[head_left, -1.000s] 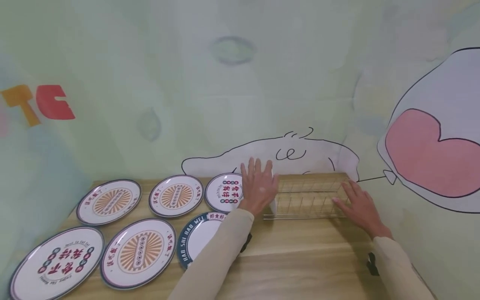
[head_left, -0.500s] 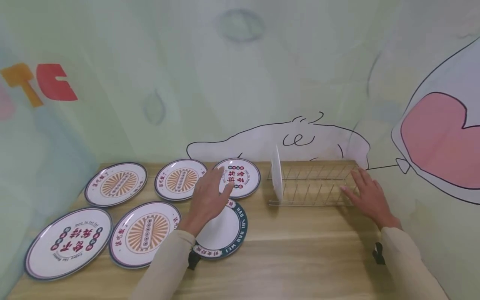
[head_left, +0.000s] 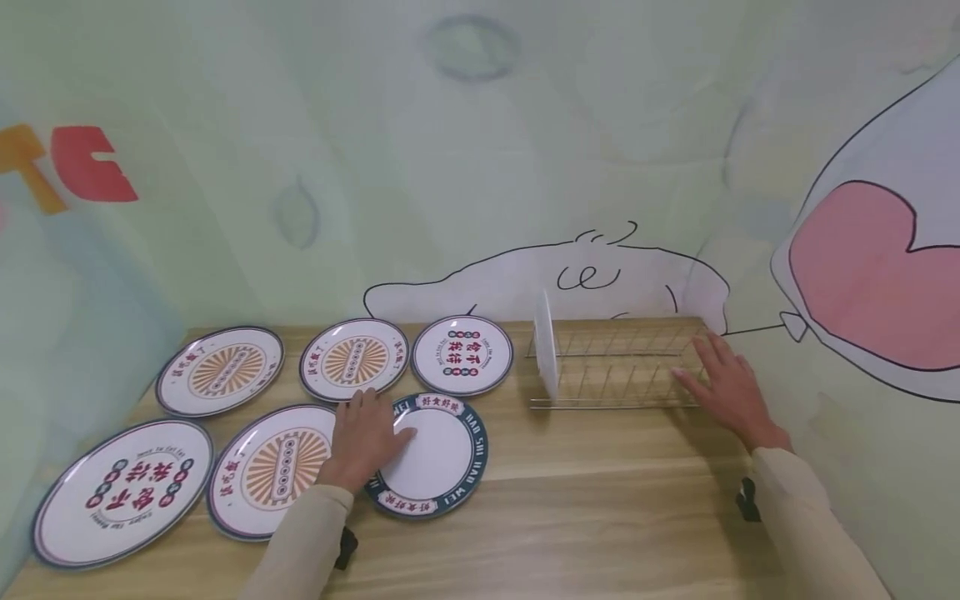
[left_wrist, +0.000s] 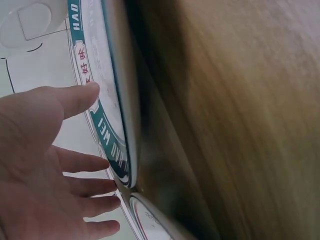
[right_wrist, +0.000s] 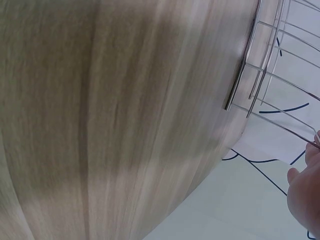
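My left hand point(head_left: 366, 442) is over the left edge of a white plate point(head_left: 435, 458) with a teal lettered rim, its thumb above the plate's face. In the left wrist view, the fingers point(left_wrist: 92, 186) are spread and fairly straight beside that rim, not closed round it. My right hand point(head_left: 731, 392) rests at the right end of a wire dish rack point(head_left: 618, 407), fingers extended and thumb apart. The right wrist view shows only part of this hand point(right_wrist: 306, 192) by the rack's wires. One white plate point(head_left: 547, 350) stands upright in the rack's left end.
Several printed plates lie flat on the wooden table point(head_left: 570, 517): a small one point(head_left: 462, 357) at the back, sunburst plates point(head_left: 356, 360) left of it, and a large oval-looking plate point(head_left: 123, 496) at front left. A painted wall point(head_left: 420, 183) rises behind the table.
My left hand has left the upright plate in the rack and moved left and toward me, down to the teal-rimmed plate. The right hand has stayed at the rack's right end.
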